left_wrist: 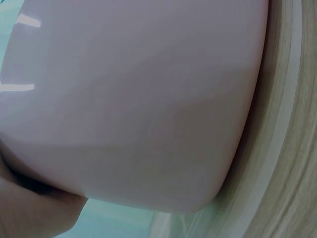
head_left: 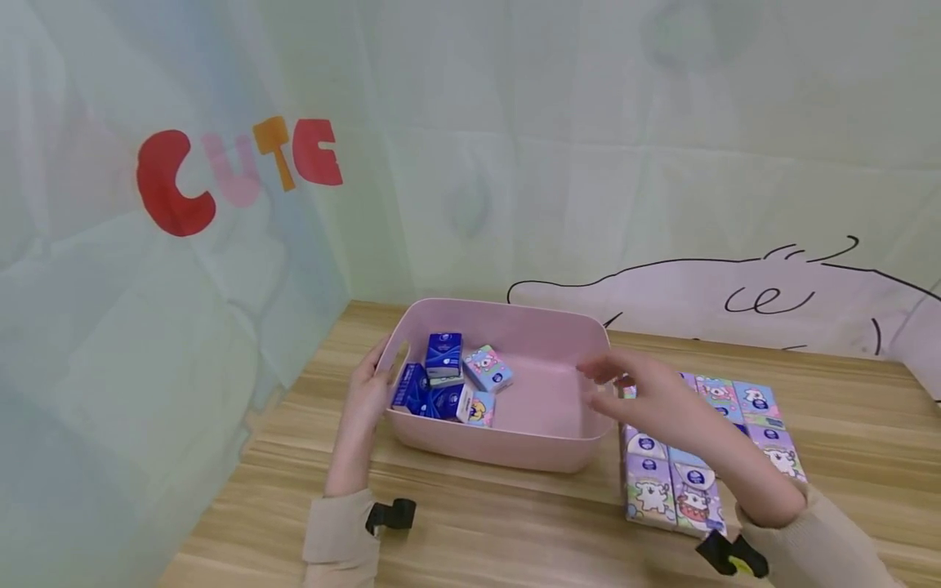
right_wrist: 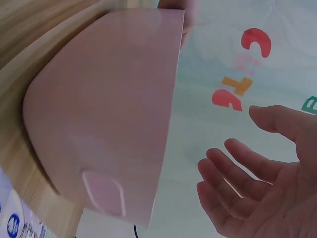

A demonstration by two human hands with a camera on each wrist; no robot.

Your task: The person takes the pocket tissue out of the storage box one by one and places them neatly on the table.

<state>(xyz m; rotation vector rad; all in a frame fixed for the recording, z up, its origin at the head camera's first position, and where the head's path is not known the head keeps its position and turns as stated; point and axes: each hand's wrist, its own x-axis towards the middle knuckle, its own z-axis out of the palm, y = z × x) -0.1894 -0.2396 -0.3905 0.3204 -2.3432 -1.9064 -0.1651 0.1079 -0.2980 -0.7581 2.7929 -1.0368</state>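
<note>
A pink plastic bin (head_left: 500,445) stands on the wooden table. My left hand (head_left: 367,396) grips its left end by the handle hole; in the left wrist view the bin's outer wall (left_wrist: 148,99) hides most of that hand. Inside the bin, toward the left, lie several dark blue tissue packs (head_left: 444,354) and a couple of pastel cartoon-print tissue packs (head_left: 488,367). My right hand (head_left: 647,392) is raised at the bin's right rim, holding nothing. Its fingers (right_wrist: 233,193) are loosely bent and spread apart from the thumb in the right wrist view.
To the right of the bin, partly under my right forearm, cartoon-print tissue packs (head_left: 650,494) lie in a flat block of rows. A pale fabric backdrop (head_left: 470,163) with coloured letters (head_left: 176,184) rises behind and to the left of the wooden table (head_left: 515,531).
</note>
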